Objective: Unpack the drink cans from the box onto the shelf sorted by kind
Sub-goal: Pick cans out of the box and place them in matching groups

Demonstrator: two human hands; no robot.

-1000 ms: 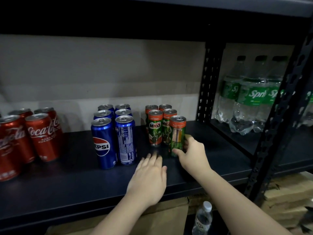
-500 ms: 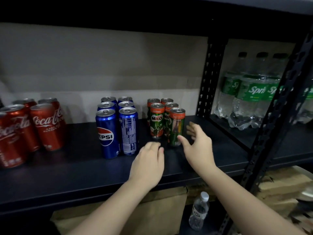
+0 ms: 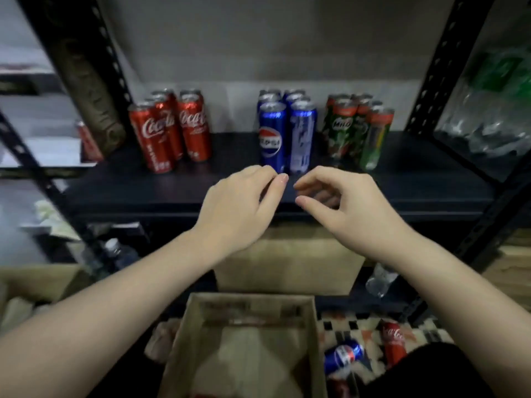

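Slim metal cans stand upright in three clusters on the dark, matte shelf (image 3: 230,179): red Coca-Cola cans (image 3: 169,130), glossy blue Pepsi cans (image 3: 287,133), green Milo cans (image 3: 356,133). Bare shelf runs along the front edge and between the clusters. The left hand (image 3: 238,208) and right hand (image 3: 344,205) hover there, fingers loosely curled, holding nothing. The cardboard box (image 3: 247,340) sits below.

back cola cans (image 3: 161,96): mostly hidden behind front ones | green bottles (image 3: 500,110): blurred, cut off at right edge | box (image 3: 247,340): bottom cut off, contents blurred, unreadable | floor cans (image 3: 343,356): partly hidden, smeared
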